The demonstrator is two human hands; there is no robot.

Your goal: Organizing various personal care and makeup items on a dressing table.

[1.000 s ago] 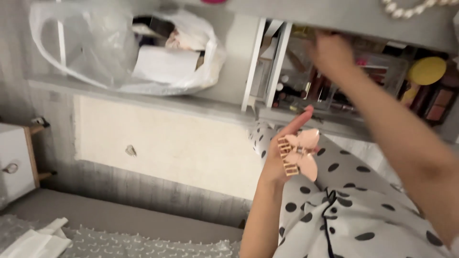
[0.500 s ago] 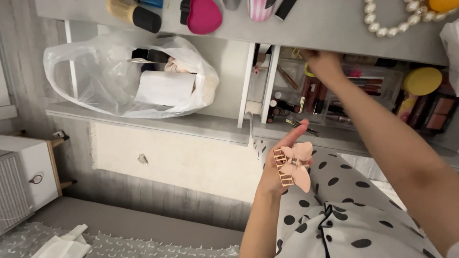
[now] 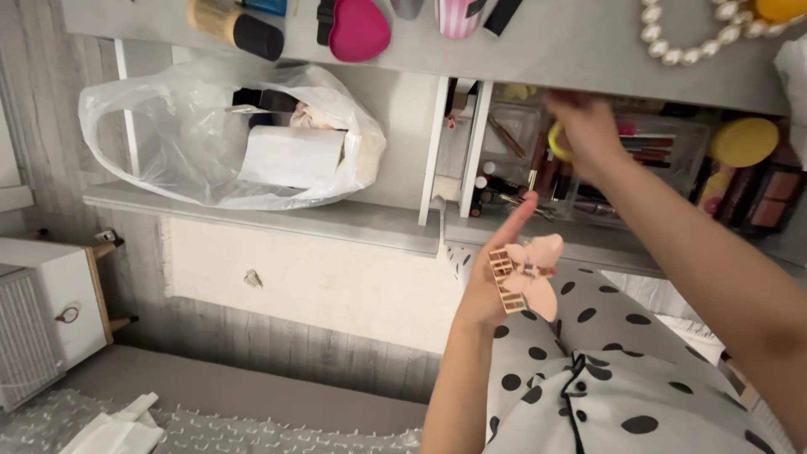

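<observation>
Below your arms, the open drawer (image 3: 504, 227) holds a clear plastic bag (image 3: 168, 143) in its left half and a divided tray of cosmetics (image 3: 656, 160) in its right. Your right hand (image 3: 588, 134) reaches into that tray, fingers curled around something small and yellow. Your left hand (image 3: 496, 277) hovers just in front of the drawer, gripping a pink butterfly hair claw (image 3: 525, 273).

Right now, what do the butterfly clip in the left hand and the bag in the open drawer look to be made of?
Butterfly hair clip in the left hand: probably matte pink plastic, with smooth moulded wings and a toothed comb edge. Bag: thin clear plastic film, crinkled and glossy, with its contents showing through.
</observation>
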